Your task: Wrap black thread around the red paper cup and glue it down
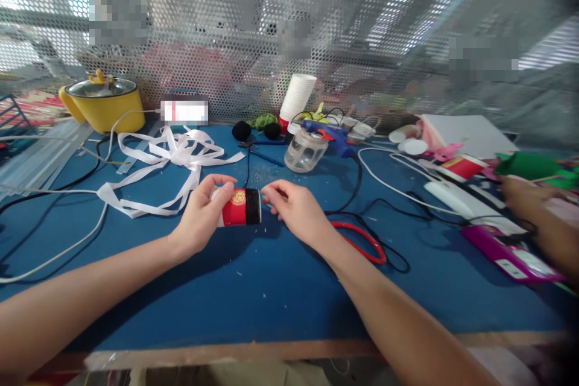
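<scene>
A paper cup [239,207], red with a gold emblem and a black band at its right end, lies on its side on the blue table [253,295]. My left hand [201,220] is wrapped round its white left end, thumb on top. My right hand [294,208] sits at the cup's black end, with fingers curled and pinched together against the rim. What the fingertips pinch is too small to make out.
White ribbon [172,157] lies tangled behind the cup. A blue glue gun [332,132], a glass jar [305,151], stacked white cups [296,99], black pom-poms [242,131], red scissors [362,241] and cables lie around. A yellow pot [102,102] stands far left. Another person's hand [525,196] is at the right.
</scene>
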Motion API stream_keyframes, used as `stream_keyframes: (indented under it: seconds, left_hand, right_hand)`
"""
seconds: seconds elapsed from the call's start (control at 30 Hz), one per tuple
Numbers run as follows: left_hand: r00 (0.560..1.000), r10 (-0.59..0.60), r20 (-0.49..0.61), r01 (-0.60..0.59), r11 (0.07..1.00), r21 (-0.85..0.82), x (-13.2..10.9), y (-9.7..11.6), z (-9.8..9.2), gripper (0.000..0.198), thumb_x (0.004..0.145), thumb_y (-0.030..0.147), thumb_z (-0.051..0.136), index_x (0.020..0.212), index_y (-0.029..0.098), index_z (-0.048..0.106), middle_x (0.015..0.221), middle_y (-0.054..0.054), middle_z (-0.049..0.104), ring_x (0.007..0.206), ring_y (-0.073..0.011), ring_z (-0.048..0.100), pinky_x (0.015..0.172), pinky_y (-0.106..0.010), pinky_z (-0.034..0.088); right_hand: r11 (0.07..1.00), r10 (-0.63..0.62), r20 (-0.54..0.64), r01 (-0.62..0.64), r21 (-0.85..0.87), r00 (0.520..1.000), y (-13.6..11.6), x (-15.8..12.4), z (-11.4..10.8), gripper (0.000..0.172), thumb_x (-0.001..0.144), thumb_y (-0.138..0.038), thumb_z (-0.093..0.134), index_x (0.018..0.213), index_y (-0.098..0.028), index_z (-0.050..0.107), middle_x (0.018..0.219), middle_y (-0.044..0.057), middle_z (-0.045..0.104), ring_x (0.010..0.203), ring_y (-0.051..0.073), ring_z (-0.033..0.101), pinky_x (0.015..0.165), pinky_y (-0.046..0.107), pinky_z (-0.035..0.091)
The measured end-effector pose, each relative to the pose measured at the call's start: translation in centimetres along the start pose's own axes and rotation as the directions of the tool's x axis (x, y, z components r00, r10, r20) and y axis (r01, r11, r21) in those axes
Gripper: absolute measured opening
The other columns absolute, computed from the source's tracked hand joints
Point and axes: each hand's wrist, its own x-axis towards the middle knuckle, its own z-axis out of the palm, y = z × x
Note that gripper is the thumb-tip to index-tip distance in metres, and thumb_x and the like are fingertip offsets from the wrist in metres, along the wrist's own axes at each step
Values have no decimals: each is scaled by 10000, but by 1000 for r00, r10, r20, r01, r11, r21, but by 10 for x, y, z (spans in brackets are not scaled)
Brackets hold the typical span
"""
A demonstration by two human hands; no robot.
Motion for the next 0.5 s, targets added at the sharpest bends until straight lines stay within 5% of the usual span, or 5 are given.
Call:
stream_keyframes:
  seconds: [0.17,0.5]
  left_hand:
    - [990,-115,-77,114,993,-17,5,1,2,239,761,292,550,955,160,503,597,38,537,469,-83,518,438,-178,424]
    - [999,-34,-26,36,997,73,4,-6,-1,250,779,300,524,990,167,503,636,32,540,521,-100,542,508,-216,453]
  right_hand:
    - [993,-120,-6,120,9,993,-9,-11,2,178,809,-346,513,802,-179,577,705,43,658,631,162,614,591,281,474]
    - [983,-162,-39,158,-92,986,-8,-14,15,83,735,-270,584,752,-198,545,634,6,617,556,138,561,545,268,462]
